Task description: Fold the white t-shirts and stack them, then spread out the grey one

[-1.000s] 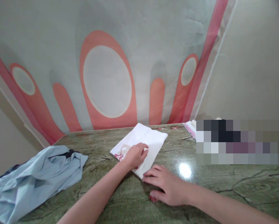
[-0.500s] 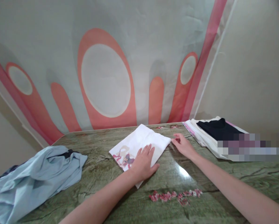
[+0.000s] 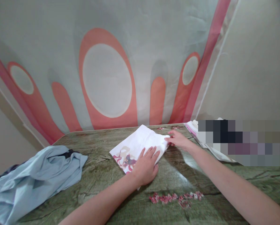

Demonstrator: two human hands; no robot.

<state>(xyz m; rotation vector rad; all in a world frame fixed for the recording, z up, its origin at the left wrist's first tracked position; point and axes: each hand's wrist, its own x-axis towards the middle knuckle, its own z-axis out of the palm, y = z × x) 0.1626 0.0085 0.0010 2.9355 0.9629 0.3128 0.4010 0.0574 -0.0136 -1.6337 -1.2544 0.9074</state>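
A white T-shirt (image 3: 142,139), folded into a compact shape with a brown and pink print at its lower left, lies at a slant on the table. My left hand (image 3: 146,165) rests over its near right side, fingers stretched out on the cloth and thumb down at the edge. With its fingers pinched, my right hand (image 3: 177,139) holds the shirt's right corner, which looks slightly raised. The layers under the left palm are hidden.
Crumpled light blue clothing (image 3: 43,175) with dark cloth beside it lies at the left. A stack of folded clothes (image 3: 193,128) sits at the right, mostly covered by pixelation. The wood-patterned table (image 3: 95,200) meets a printed wall sheet (image 3: 107,81) behind.
My right hand has moved left and closed on the shirt's right corner, which has lifted and bent inward. My left hand has shifted slightly, its thumb drawing in toward the shirt's edge.
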